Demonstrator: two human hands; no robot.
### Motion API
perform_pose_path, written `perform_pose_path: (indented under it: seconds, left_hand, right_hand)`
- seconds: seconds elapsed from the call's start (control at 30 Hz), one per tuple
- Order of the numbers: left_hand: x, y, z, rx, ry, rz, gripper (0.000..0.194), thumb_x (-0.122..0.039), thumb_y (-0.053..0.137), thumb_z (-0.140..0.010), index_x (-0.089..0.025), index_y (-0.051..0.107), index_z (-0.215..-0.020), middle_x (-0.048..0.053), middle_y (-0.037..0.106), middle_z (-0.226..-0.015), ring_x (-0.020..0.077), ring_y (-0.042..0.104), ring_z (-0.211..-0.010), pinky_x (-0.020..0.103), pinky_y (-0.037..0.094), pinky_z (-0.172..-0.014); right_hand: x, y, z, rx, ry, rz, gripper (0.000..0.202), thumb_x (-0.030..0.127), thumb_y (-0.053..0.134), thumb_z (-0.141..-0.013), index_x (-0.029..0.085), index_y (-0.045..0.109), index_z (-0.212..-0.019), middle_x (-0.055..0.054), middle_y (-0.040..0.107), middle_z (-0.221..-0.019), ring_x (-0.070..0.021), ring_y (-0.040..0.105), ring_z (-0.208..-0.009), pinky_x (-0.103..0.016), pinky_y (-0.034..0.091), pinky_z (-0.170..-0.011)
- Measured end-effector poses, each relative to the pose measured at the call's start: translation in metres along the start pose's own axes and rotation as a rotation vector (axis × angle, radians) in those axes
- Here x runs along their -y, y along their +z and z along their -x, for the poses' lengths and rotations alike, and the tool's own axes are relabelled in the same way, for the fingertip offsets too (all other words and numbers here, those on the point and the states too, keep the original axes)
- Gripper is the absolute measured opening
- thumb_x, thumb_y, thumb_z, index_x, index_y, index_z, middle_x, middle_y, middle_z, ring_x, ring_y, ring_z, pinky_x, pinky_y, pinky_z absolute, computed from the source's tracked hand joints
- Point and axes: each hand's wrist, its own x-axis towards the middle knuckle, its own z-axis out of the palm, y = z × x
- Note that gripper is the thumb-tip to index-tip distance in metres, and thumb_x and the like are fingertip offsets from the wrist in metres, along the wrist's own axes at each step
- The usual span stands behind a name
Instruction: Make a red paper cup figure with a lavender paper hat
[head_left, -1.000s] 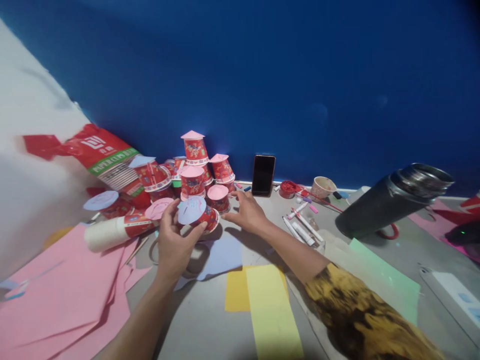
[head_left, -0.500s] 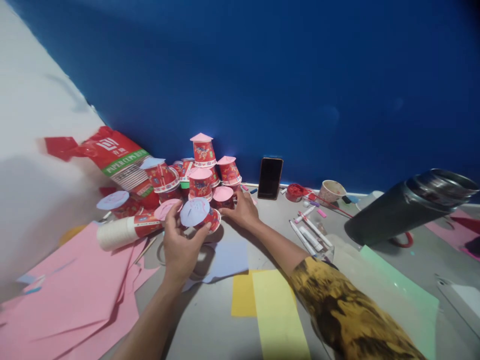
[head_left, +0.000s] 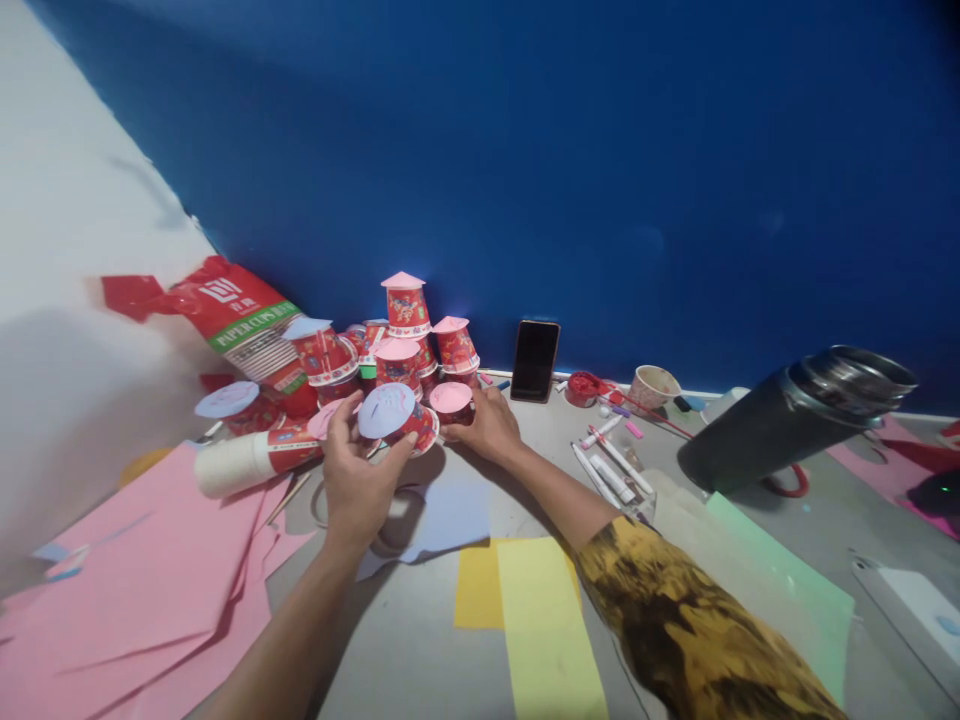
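Note:
My left hand [head_left: 366, 487] grips a red paper cup [head_left: 421, 430] topped with a pale blue paper disc [head_left: 385, 410], tilted toward me. To its right, my right hand [head_left: 486, 427] is closed around the side of another red cup with a pink disc [head_left: 451, 397] on top. Behind both hands stand several red printed cups with pink paper cones, one [head_left: 406, 305] stacked highest. A red cup with a pale blue top [head_left: 321, 350] stands to the left of them. Part of a pink disc shows behind my left fingers.
A paper cup bag [head_left: 251, 325] leans at the left, above a lying sleeve of cups [head_left: 236, 465]. Pink sheets [head_left: 142, 590] cover the left front. A phone [head_left: 535, 360] stands by the blue wall. Markers [head_left: 611, 475] and a dark flask [head_left: 780, 425] lie right.
The cup with the pink disc has shifted slightly right and nearer with my right hand. The blue-topped cup in my left hand has risen slightly in view. The camera view has turned slightly right.

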Motion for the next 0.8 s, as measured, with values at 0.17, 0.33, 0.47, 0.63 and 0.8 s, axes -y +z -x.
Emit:
perform_pose_path:
  seconds: [0.17,0.33,0.47,0.63,0.8]
  left_hand:
    - [-0.020,0.011,-0.009,0.071,0.031,-0.015,0.077,-0.027,0.087,-0.070,-0.022,0.052,-0.139,0.014,0.059,-0.143,0.0322,0.060,-0.132,0.044,0.050,-0.112]
    - [-0.021,0.034,-0.020,0.139,0.145,0.026,0.081,-0.027,0.085,-0.071,-0.023,0.047,-0.143,0.014,0.055,-0.147,0.0316,0.059,-0.134,0.045,0.052,-0.109]
    - [-0.013,0.053,-0.033,0.172,0.255,-0.104,0.082,-0.023,0.082,-0.074,-0.023,0.044,-0.147,0.015,0.054,-0.148,0.0318,0.058,-0.133,0.048,0.051,-0.111]
    - [-0.004,0.067,-0.046,0.225,0.260,-0.232,0.080,-0.024,0.079,-0.077,-0.020,0.041,-0.148,0.017,0.055,-0.146,0.0332,0.058,-0.133,0.052,0.049,-0.112]
    - [0.008,0.072,-0.050,0.223,0.265,-0.237,0.076,-0.026,0.078,-0.079,-0.020,0.042,-0.146,0.017,0.055,-0.147,0.0323,0.058,-0.133,0.050,0.052,-0.109]
  right_hand:
    - [-0.016,-0.031,0.018,0.060,0.014,0.084,0.083,0.051,0.089,-0.068,0.017,0.057,-0.137,-0.017,0.058,-0.130,-0.0333,0.055,-0.125,-0.042,0.048,-0.098]
    - [-0.032,-0.046,0.028,-0.012,0.067,0.073,0.044,0.038,0.072,-0.090,0.018,0.064,-0.129,-0.013,0.061,-0.124,-0.0241,0.065,-0.106,-0.034,0.049,-0.089]
    - [-0.036,-0.043,0.027,-0.013,0.032,0.058,0.028,0.033,0.070,-0.092,0.017,0.071,-0.115,-0.009,0.064,-0.117,-0.0189,0.066,-0.094,-0.030,0.047,-0.084]
    - [-0.038,-0.040,0.026,-0.005,-0.025,0.064,0.023,0.029,0.071,-0.092,0.016,0.072,-0.111,-0.009,0.066,-0.111,-0.0187,0.063,-0.094,-0.030,0.045,-0.086]
    - [-0.040,-0.039,0.026,-0.001,-0.058,0.069,0.020,0.027,0.070,-0.092,0.015,0.073,-0.109,-0.009,0.065,-0.107,-0.0192,0.061,-0.096,-0.030,0.044,-0.087]
